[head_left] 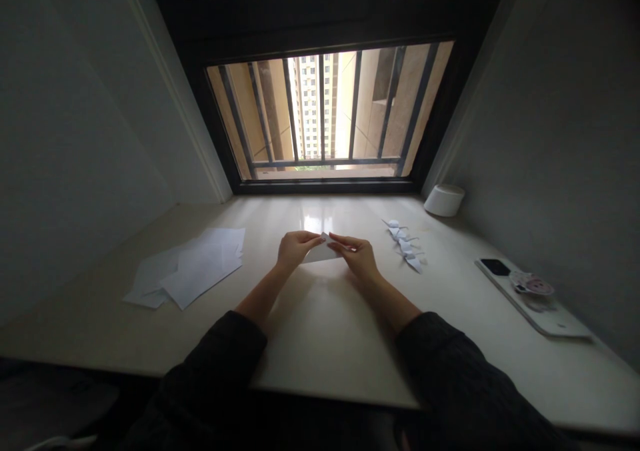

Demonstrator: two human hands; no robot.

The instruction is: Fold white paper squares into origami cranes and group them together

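My left hand (299, 251) and my right hand (356, 254) pinch a folded white paper (320, 254) between them, near the middle of the pale table (320, 334). The paper looks like a flat triangular fold, with its tip pointing up and away from me. My fingers cover part of it. Both forearms rest towards the table's near edge, in dark sleeves.
Loose white paper sheets (190, 268) lie to the left. Small folded paper figures (403, 244) stand in a row to the right. A white cylindrical container (444, 200) sits in the far right corner, and a phone with a sticker (530, 294) lies at the right. A barred window (325, 111) is beyond the table.
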